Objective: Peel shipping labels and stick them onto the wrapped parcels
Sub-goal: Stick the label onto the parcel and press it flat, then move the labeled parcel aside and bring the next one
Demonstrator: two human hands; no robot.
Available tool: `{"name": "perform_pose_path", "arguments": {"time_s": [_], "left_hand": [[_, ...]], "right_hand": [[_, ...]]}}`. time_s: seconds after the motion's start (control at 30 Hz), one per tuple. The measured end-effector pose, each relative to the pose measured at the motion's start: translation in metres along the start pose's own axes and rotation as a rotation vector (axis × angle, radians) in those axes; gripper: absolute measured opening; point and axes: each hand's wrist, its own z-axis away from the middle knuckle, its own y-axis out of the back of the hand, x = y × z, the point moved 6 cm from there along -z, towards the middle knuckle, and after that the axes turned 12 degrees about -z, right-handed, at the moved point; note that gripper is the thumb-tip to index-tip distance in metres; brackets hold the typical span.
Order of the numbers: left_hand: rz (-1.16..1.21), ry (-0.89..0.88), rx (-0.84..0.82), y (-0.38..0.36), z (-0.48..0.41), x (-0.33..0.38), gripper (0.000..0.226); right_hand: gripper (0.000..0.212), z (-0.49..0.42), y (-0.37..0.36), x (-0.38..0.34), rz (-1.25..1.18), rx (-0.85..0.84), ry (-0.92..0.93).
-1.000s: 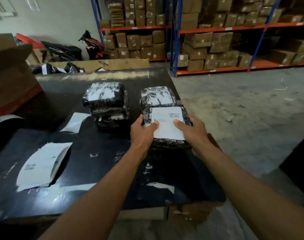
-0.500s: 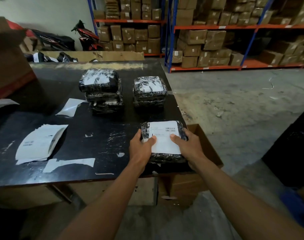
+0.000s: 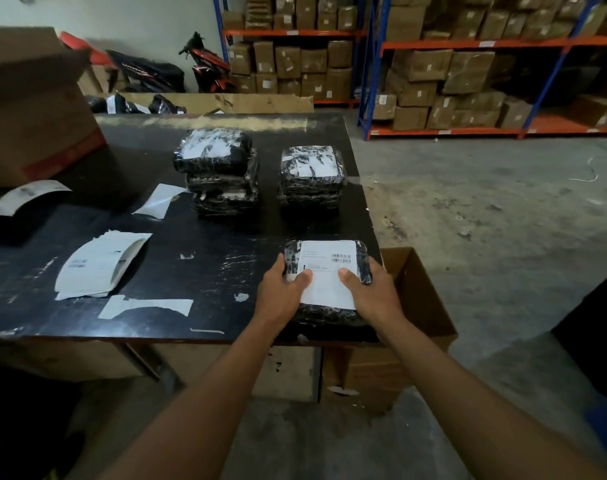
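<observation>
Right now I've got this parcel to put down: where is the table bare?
Bare tabletop lies between the label stack and the held parcel. A narrow lane separates the taller parcel stack from the shorter parcel stack. The left side is crowded: backing papers, cardboard box.

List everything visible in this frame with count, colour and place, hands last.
black plastic-wrapped parcel: one, black, table's near right edge
white shipping label: one, white, on that parcel's top
stacked wrapped parcels: two stacks, black, far middle of table; count per stack unclear
pile of label sheets: one, white, table's left
backing-paper scraps: at least two, white, on table
black table: one, black, centre
large cardboard box: one, brown, far left
open cardboard box: one, brown, floor right of table
shelving racks: blue and orange, back, holding brown cartons
motorbike: one, red and black, back wall
left hand: grips parcel's left side
right hand: grips parcel's right side
</observation>
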Motion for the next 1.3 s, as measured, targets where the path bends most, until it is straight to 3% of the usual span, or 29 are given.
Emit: {"name": "perform_pose_path", "arguments": {"time_s": [0.27, 0.33, 0.43, 0.57, 0.83, 1.0, 1.17, 1.3], "left_hand": [[-0.144, 0.032, -0.041, 0.019, 0.003, 0.011, 0.082], [-0.152, 0.006, -0.002, 0.036, 0.002, 0.018, 0.072], [-0.2, -0.025, 0.119, 0.078, 0.001, 0.026, 0.055], [-0.242, 0.026, 0.338, 0.154, -0.012, 0.012, 0.038], [-0.347, 0.138, 0.562, 0.312, -0.043, -0.075, 0.022], [-0.465, 0.252, 0.439, 0.361, -0.077, -0.135, 0.017], [-0.508, 0.214, 0.296, 0.362, -0.101, -0.164, 0.034], [-0.548, 0.204, 0.259, 0.361, -0.105, -0.173, 0.053]], "right_hand": [[0.055, -0.01, 0.006, -0.014, 0.247, -0.086, -0.094], [0.063, -0.014, 0.006, -0.031, 0.393, -0.02, -0.047], [0.055, -0.013, -0.014, -0.069, 0.458, 0.084, 0.131], [0.037, -0.003, -0.094, -0.102, 0.466, -0.01, 0.28], [0.013, 0.028, -0.291, -0.088, 0.407, -0.272, 0.149], [0.02, 0.03, -0.382, -0.071, 0.376, -0.244, 0.049], [0.04, 0.017, -0.423, -0.043, 0.389, -0.191, -0.122], [0.035, 0.013, -0.431, -0.034, 0.509, -0.167, -0.161]]}}
